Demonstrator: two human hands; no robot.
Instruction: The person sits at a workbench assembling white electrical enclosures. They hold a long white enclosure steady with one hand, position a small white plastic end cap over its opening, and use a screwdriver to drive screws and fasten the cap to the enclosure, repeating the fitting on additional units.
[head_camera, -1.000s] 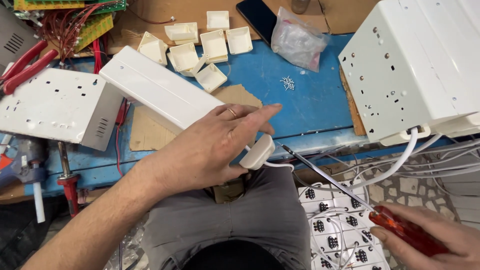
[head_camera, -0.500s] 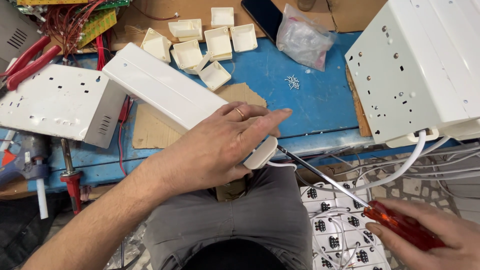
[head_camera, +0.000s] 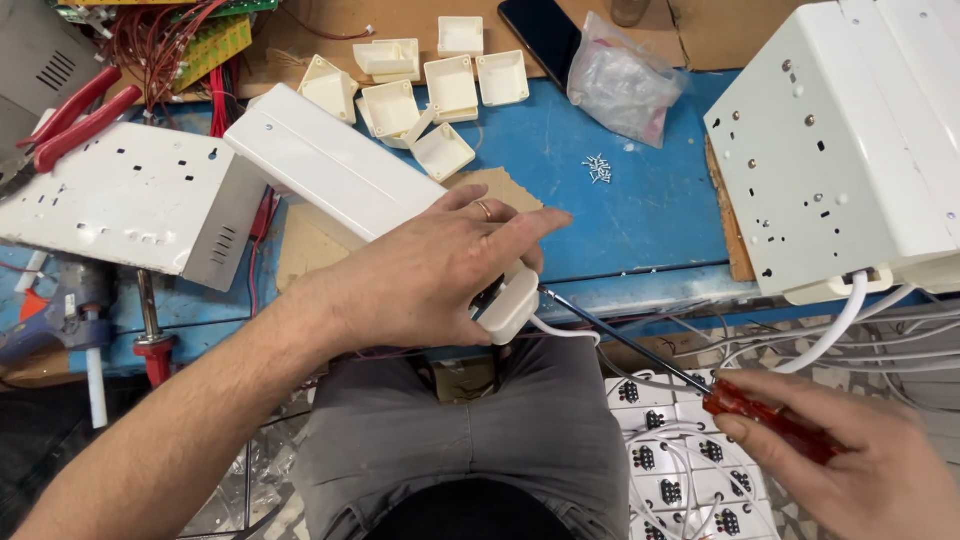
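Observation:
My left hand (head_camera: 430, 270) grips the near end of a long white metal box (head_camera: 330, 165) that slants over the blue bench edge, with a white plug-shaped cap (head_camera: 508, 305) and its white cable under my fingers. My right hand (head_camera: 850, 455) holds a red-handled screwdriver (head_camera: 770, 415). Its thin shaft (head_camera: 620, 335) runs up and left, and the tip touches the white cap beside my left thumb.
A large white metal housing (head_camera: 850, 140) stands at the right, with cables (head_camera: 830, 330) hanging below. Another white housing (head_camera: 120, 205) lies at the left beside red pliers (head_camera: 70, 120). Several small white plastic boxes (head_camera: 420, 90), loose screws (head_camera: 598, 168), a plastic bag (head_camera: 620, 80) and a phone (head_camera: 540, 30) lie behind.
The screwdriver tip has moved left until it meets the white cap. My left hand has kept its grip on the box end.

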